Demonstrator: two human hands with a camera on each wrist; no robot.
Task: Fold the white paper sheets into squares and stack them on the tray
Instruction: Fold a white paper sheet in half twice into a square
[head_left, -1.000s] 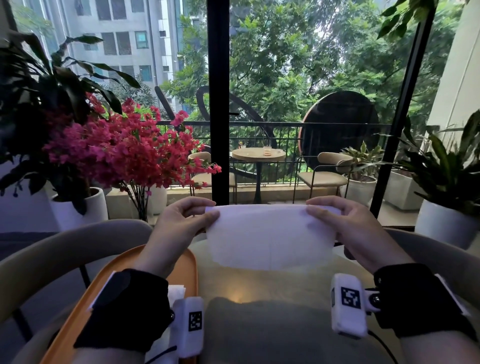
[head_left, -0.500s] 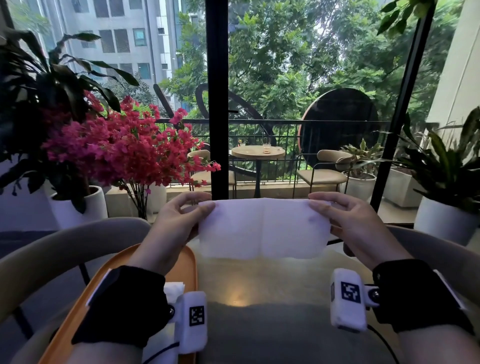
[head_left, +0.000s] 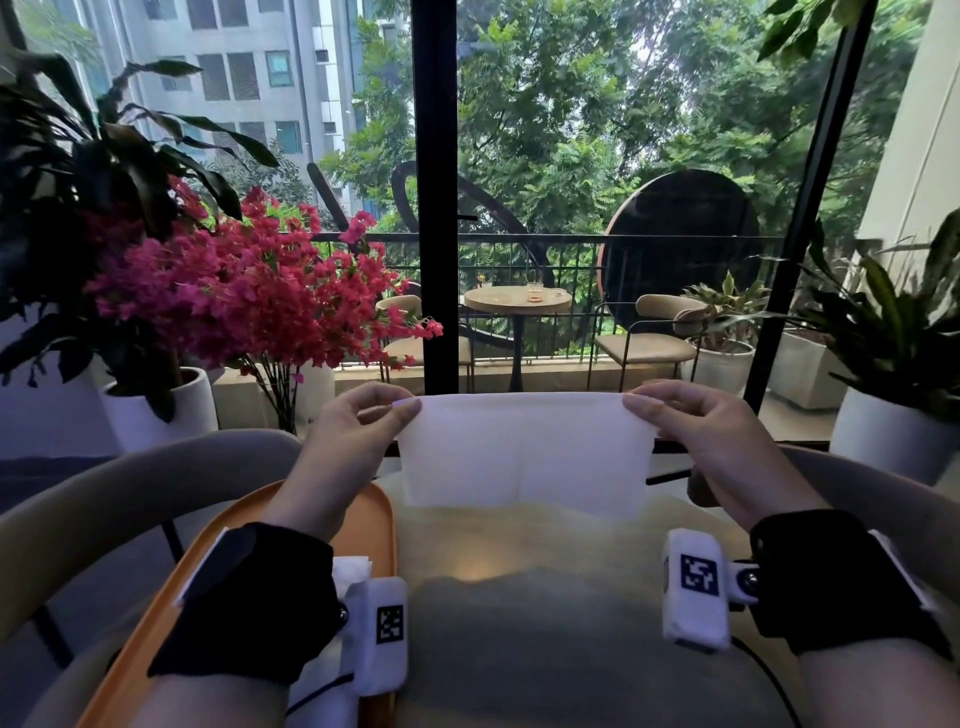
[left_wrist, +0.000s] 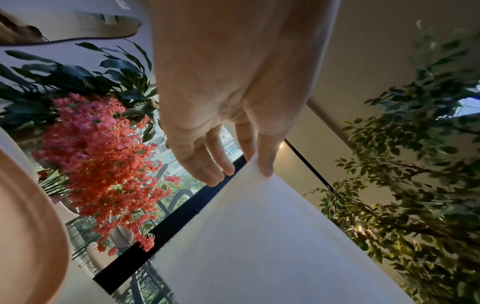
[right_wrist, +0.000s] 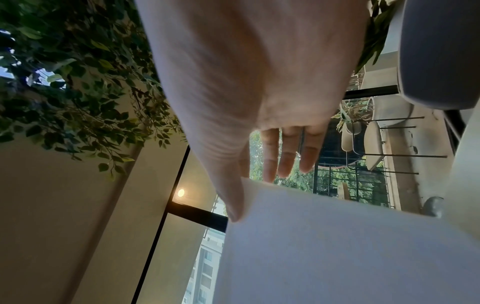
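A white paper sheet (head_left: 524, 457) hangs in the air over the table, folded to a wide strip with a faint crease down its middle. My left hand (head_left: 363, 436) pinches its top left corner and my right hand (head_left: 696, 431) pinches its top right corner. The left wrist view shows thumb and forefinger closed on the sheet (left_wrist: 272, 236). In the right wrist view the thumb lies against the sheet (right_wrist: 350, 246) at its corner. An orange tray (head_left: 218, 545) sits at the lower left, with folded white paper (head_left: 350, 569) on it, partly hidden by my left wrist.
A round glossy table (head_left: 519, 597) lies under the sheet. Curved beige chair backs (head_left: 130, 493) stand to the left and right. Potted red flowers (head_left: 249, 301) and leafy plants (head_left: 893, 332) stand by the window beyond.
Both hands have lifted the sheet slightly, and it now hangs shorter and flatter, stretched tight between the two pinched corners.
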